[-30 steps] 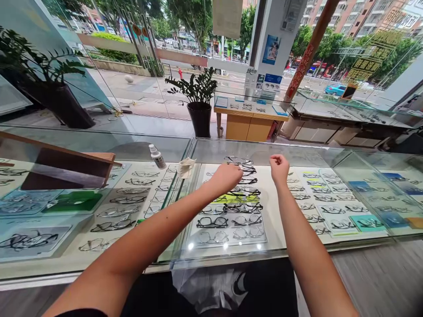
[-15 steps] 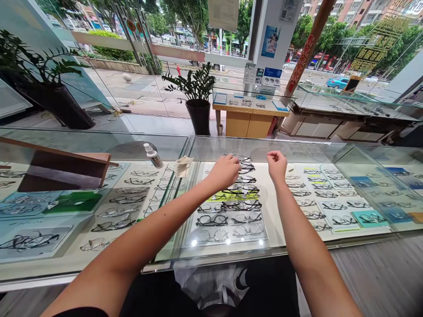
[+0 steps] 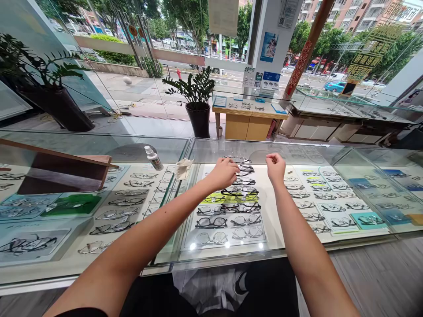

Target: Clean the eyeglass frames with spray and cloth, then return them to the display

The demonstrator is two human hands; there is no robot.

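My left hand (image 3: 225, 172) is over the glass showcase (image 3: 276, 250), fingers curled together beside the far end of a column of eyeglasses (image 3: 243, 180). Whatever its fingertips hold, if anything, is hidden behind them. A dark-framed pair of glasses (image 3: 245, 169) lies right by those fingertips. To the right, and apart from that column, my right hand (image 3: 276, 169) is raised with thumb and fingers bent into a pinch. Nothing shows between them. Closer to me, more frames (image 3: 211, 222) lie in rows, some over a yellow-green strip (image 3: 211, 198).
A white spray bottle (image 3: 153, 157) and a crumpled beige cloth (image 3: 183, 169) are left of my left hand. A brown wooden tray (image 3: 66, 171) leans farther left. More eyeglasses (image 3: 333, 207) fill the right side. Beyond stand a potted plant (image 3: 197, 115) and a wooden display table (image 3: 248, 123).
Both hands stay almost in place, with the fingers only slightly shifted. The whole view has moved a little, so the scene sits slightly lower.
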